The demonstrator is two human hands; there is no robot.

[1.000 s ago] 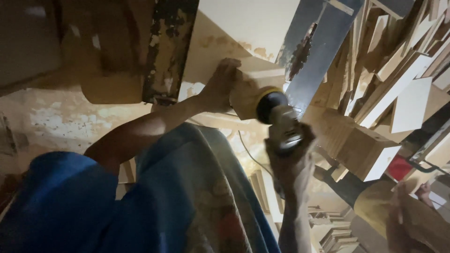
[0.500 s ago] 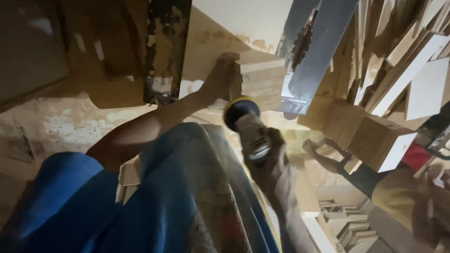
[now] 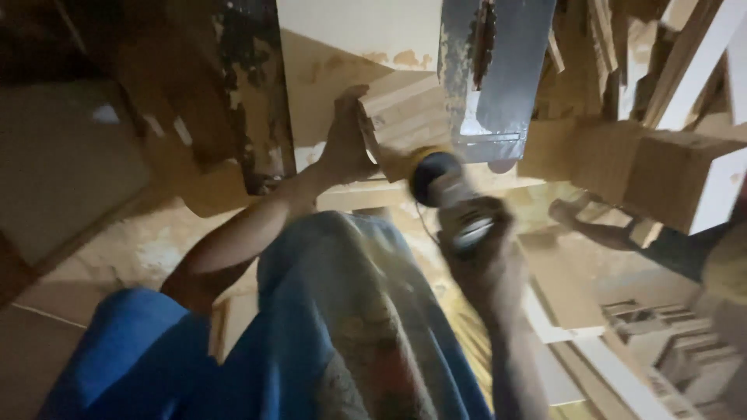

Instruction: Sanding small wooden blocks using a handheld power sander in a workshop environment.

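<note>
The stacked wooden block (image 3: 405, 117) sits against the near edge of the pale bench (image 3: 342, 31), just left of the metal saw plate (image 3: 498, 85) with its toothed blade. The left hand (image 3: 342, 140) is spread flat along the block's left face, fingers wrapped to its upper corner, pressing it in place. The right hand (image 3: 486, 264) is closed round the grey body of a power sander (image 3: 447, 194), whose yellow-rimmed pad meets the block's lower face; the tool is blurred, so the exact contact cannot be told. To sand well here, I judge the pad should lie flat to the wood rather than tipped on an edge, with light, even pressure and the block braced firmly so it does not skate. The holding fingers look close to the pad and should keep clear of it. A larger timber block (image 3: 669, 179) lies to the right.
</note>
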